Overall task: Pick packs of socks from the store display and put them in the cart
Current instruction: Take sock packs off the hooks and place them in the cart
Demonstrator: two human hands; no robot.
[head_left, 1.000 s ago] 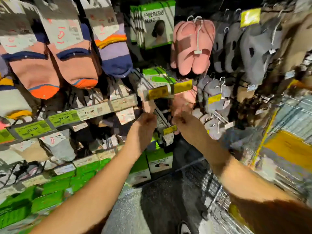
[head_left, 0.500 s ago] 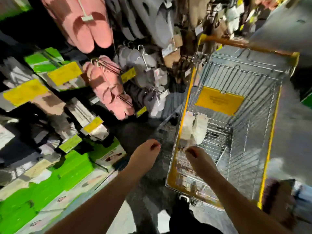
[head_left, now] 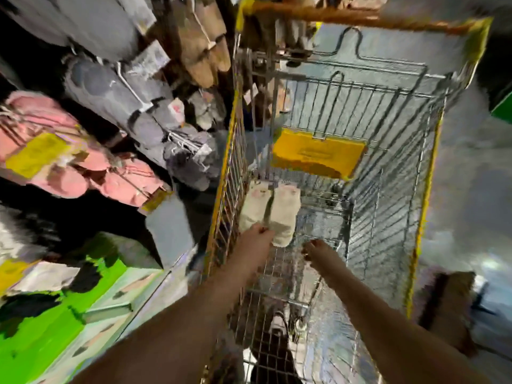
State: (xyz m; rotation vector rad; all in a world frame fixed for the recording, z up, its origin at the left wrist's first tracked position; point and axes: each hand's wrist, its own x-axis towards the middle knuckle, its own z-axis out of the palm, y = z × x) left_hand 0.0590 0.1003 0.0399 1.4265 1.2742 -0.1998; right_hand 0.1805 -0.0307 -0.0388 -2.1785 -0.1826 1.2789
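A pack of cream socks [head_left: 270, 213] hangs inside the wire shopping cart [head_left: 426, 217], close to the cart's left wall. My left hand [head_left: 256, 242] reaches over that wall and pinches the lower end of the pack. My right hand [head_left: 318, 252] is inside the cart to the right of the socks, a short gap away, with its fingers loosely curled and nothing in them. The picture is smeared by motion, so fine finger detail is unclear.
The cart has yellow edges, an orange handle bar [head_left: 332, 13] at the far end and a yellow panel [head_left: 318, 153] on its flap. The store display stands to the left: pink slippers [head_left: 69, 167], grey slippers [head_left: 110, 87], green boxes [head_left: 41, 314] low down. A shoe [head_left: 277, 325] shows under the cart.
The view swung from the display to the cart. Both hands left the display hooks; the sock pack came over into the cart, the right hand drew apart from it, and the left hand now holds it.
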